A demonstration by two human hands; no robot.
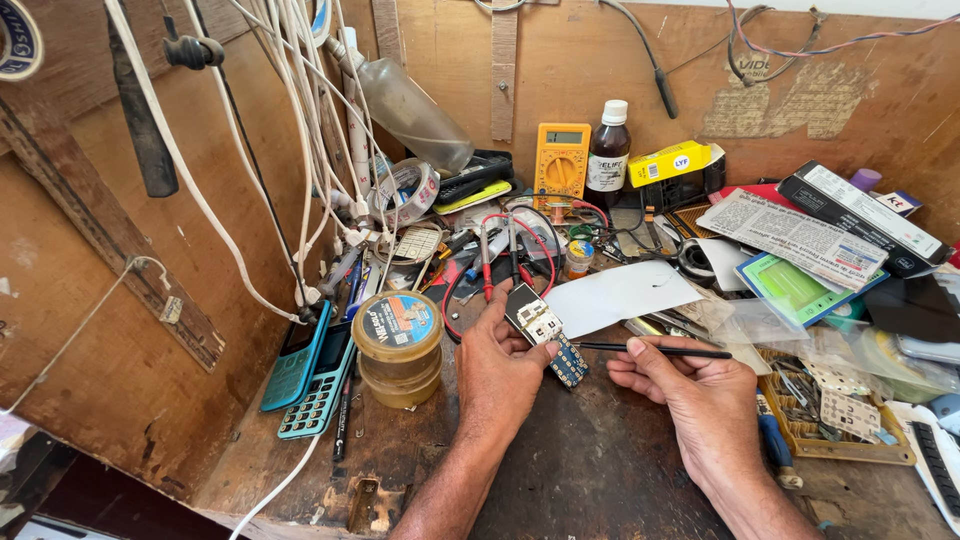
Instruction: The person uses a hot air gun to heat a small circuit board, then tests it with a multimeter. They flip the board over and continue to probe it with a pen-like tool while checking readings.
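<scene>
My left hand pinches a small phone circuit board, tilted, with a metal shield on top and a blue keypad end below. My right hand holds a thin black tool like a pen, lying nearly level. Its tip points left and meets the board near its middle. Both hands hover above the dark wooden bench.
A round amber tub with a lid stands left of my hands, beside two teal keypad phones leaning on the wall. A yellow multimeter, brown bottle, red probe leads, white paper and a parts tray crowd the back and right.
</scene>
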